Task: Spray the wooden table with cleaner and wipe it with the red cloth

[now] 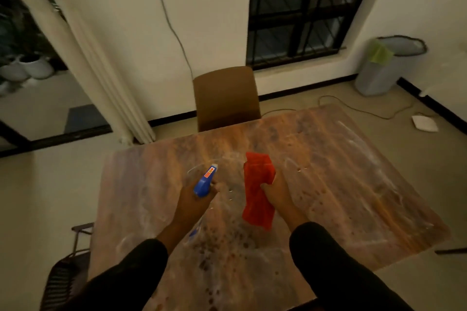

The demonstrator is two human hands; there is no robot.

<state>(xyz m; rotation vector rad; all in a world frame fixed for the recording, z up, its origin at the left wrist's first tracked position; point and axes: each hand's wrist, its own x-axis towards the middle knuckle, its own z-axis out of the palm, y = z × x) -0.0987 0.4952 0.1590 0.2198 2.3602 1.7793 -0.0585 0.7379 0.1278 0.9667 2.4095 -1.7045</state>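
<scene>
- Tabletop point(341, 184): wet, foamy patches near edge and right.
- Red cloth point(257, 197): gripped in right hand point(278, 195), above centre.
- Spray bottle point(205, 182): gripped in left hand point(194, 201).
- Risk: unwiped far-right streaks could dry; overspray may pool.

Bench point(341, 184) top bare except wet streaks and droplets; open sweep room on far half and right side. Above centre: left hand point(194, 199) with spray bottle point(205, 182), right hand point(276, 192) with red cloth point(257, 192) hanging down, narrow gap between them. Brown chair point(225, 96) back stands tight against far edge. Dark wire chair point(65, 280) beside near-left corner. Left edge otherwise unobstructed.
</scene>
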